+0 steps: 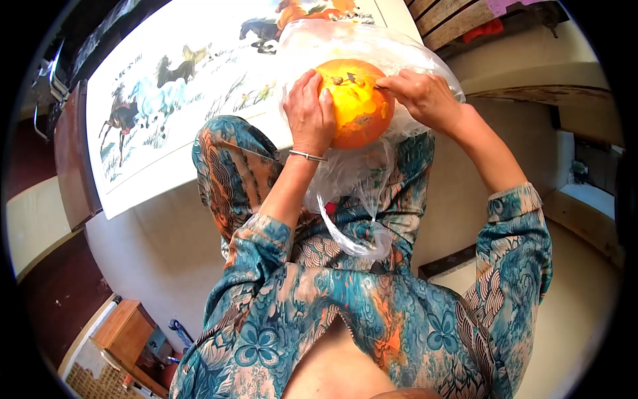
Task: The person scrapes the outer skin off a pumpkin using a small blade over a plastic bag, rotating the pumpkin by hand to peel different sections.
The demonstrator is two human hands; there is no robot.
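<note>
An orange pumpkin [364,126] rests in front of me on clear plastic sheeting [312,43]. Cut marks, bright yellow patches and a few small dark pieces show on its upper face. My left hand [310,114] grips the pumpkin's left side, fingers bent along it. On the opposite side, my right hand [423,98] is closed in a pinch against the pumpkin's edge. A thin dark tip shows at those fingers, but most of what they hold is hidden.
Beneath the plastic, a white tabletop [232,143] carries a picture of several horses [159,96]. Loose plastic [359,236] hangs over my lap. A slatted wooden bench [458,23] stands at the upper right, and a small wooden cabinet [126,329] at the lower left.
</note>
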